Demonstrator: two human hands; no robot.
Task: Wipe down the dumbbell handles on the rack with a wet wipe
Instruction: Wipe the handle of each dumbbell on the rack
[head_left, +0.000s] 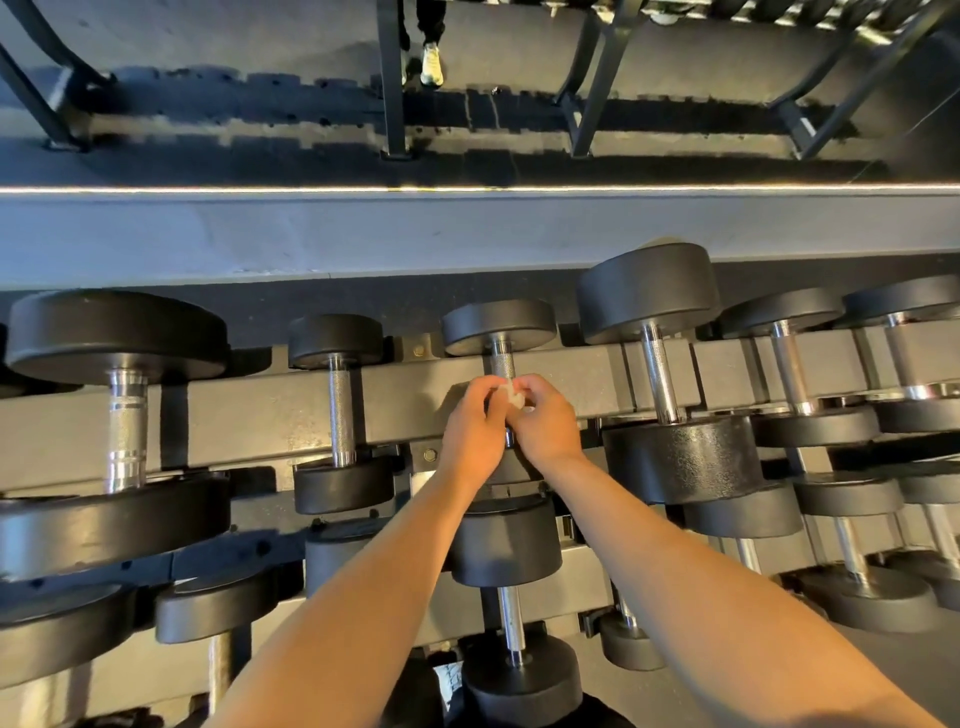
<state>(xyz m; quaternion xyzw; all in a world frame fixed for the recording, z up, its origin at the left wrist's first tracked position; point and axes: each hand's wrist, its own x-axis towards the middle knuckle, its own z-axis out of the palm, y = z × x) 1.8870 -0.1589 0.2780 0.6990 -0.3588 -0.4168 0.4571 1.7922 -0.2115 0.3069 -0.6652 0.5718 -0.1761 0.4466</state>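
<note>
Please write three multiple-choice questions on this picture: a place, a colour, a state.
1. Where is the wipe? A on the floor; B over a top-row dumbbell handle; C on a lower-row dumbbell.
2. What colour is the wipe? A blue; B red; C white.
3. How is the wipe held? A by the left hand and right hand together; B by one hand; C lying loose.
1 B, it is over that handle; 2 C, it shows plain white; 3 A, both pinch it.

wet wipe (511, 397): mostly hidden between fingers, perhaps bunched | dumbbell handle (502, 364): lower half covered by left hand (470, 431) and right hand (546, 422) | person (431, 62): cut off by top edge, only lower legs showing
</note>
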